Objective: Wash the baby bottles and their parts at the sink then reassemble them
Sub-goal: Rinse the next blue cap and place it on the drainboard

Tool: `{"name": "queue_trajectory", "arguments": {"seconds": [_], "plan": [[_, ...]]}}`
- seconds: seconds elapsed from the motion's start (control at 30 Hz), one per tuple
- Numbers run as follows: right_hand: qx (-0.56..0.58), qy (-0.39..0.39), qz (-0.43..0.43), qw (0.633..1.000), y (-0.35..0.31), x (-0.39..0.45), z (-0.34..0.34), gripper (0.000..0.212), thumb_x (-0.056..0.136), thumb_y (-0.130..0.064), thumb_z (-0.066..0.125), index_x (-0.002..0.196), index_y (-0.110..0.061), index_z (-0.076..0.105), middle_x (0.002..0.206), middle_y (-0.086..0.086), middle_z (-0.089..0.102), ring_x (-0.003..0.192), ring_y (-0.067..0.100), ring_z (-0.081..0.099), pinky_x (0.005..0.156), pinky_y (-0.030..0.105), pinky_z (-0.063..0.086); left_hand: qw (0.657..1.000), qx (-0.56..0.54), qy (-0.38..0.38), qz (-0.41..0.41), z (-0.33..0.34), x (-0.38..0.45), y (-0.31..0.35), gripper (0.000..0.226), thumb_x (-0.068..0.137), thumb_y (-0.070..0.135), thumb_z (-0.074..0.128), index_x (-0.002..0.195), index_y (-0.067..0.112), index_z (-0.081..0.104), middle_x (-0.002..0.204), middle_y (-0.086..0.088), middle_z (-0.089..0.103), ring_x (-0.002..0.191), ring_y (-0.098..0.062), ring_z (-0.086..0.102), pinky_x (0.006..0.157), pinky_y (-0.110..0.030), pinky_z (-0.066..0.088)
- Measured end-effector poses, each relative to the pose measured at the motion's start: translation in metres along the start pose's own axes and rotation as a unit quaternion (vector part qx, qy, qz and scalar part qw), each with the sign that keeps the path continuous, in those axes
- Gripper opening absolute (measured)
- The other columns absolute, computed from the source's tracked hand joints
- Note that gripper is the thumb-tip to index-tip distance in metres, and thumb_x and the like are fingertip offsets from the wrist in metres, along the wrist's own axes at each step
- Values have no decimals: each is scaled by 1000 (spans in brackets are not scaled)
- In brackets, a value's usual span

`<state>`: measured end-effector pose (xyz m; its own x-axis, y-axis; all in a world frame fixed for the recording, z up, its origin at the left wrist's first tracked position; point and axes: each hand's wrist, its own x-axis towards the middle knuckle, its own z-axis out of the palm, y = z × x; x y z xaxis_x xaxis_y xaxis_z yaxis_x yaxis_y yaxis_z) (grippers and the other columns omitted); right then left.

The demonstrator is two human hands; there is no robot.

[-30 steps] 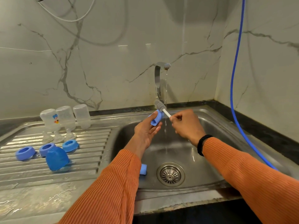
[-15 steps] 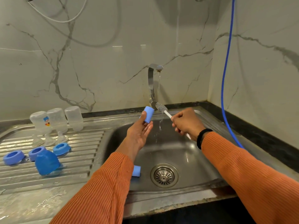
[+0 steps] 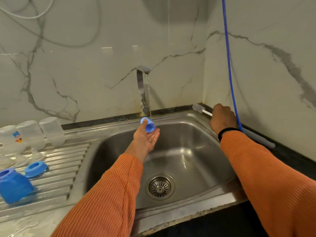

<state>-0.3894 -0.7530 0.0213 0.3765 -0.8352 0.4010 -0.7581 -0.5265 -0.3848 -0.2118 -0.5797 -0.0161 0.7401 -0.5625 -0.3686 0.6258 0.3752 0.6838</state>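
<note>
Your left hand lies palm up under the tap stream, fingers flat, thumb pinning a blue cap — above the sink. Your right hand grips the brush at the sink's back right corner — fingers curled round its handle.

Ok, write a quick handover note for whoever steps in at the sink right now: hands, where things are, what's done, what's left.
Left hand: holds a small blue cap under the running tap, thumb on it.
Right hand: grips the bottle brush at the sink's back right corner.
Draining rack: three clear bottles upside down, a blue ring, a big blue cover.
Done: those parts look washed.
Left: finish rinsing the cap, then reassemble.
</note>
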Motion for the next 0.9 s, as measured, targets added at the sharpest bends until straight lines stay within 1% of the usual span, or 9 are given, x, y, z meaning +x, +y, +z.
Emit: {"name": "queue_trajectory", "arguments": {"seconds": [0.1,0.2,0.27,0.33,0.43,0.53,0.63,0.8,0.9], "plan": [[-21,11,16,1000,8,6,6,18,99,-4,58,116,-2,61,108,24,67,105,44,62,97,56,51,999,24,7,-31,-4,3,-7,53,94,43,72,128,3,62,101,-16,75,91,-27,75,85,-36,61],[-53,4,29,998,12,9,11,15,98,-7,58,113,-8,62,106,19,66,112,43,57,103,59,43,997,45,20,-60,-6,1,-6,54,93,53,67,118,5,67,95,-11,79,77,-18,75,72,-27,61],[-80,6,19,997,12,10,15,20,96,-6,57,115,-9,63,110,19,64,119,46,52,105,62,40,997,38,24,-66,-5,0,-2,53,94,56,65,113,6,67,88,-10,79,67,-15,72,65,-26,59],[-92,4,-2,996,12,12,20,28,95,-4,54,120,-9,64,116,21,61,127,49,46,106,63,38,998,23,25,-59,-4,0,0,52,98,54,60,111,4,67,84,-9,78,64,-15,69,63,-26,57],[-102,-9,-23,994,8,12,24,30,97,-2,52,125,-7,61,124,23,57,137,51,38,112,68,32,999,11,19,-47,-2,-1,0,51,104,50,50,109,1,66,83,-11,75,68,-17,69,70,-28,59],[-107,-14,-37,994,5,13,28,30,95,0,55,123,-8,63,121,21,57,133,50,40,111,68,33,999,12,2,-47,0,-2,-1,48,105,47,51,106,2,65,91,-14,78,78,-21,73,81,-31,61],[-109,-6,-53,993,2,12,30,29,91,0,57,117,-9,66,111,19,57,124,48,44,107,67,38,997,10,-20,-74,-2,-2,-1,49,103,47,55,112,1,66,96,-15,79,85,-23,76,77,-33,61],[-85,11,-90,992,-5,8,29,23,93,-9,63,115,-10,69,110,17,61,112,41,50,98,54,45,994,7,-22,-102,-1,-2,-1,50,101,46,59,113,-2,66,95,-16,79,91,-24,77,84,-33,62],[33,9,-180,983,-23,-1,30,25,95,-17,68,117,-7,72,113,16,68,106,35,57,95,43,48,992,11,-21,-120,1,0,0,48,100,44,61,114,-1,67,94,-15,79,87,-23,78,78,-33,62]]}}
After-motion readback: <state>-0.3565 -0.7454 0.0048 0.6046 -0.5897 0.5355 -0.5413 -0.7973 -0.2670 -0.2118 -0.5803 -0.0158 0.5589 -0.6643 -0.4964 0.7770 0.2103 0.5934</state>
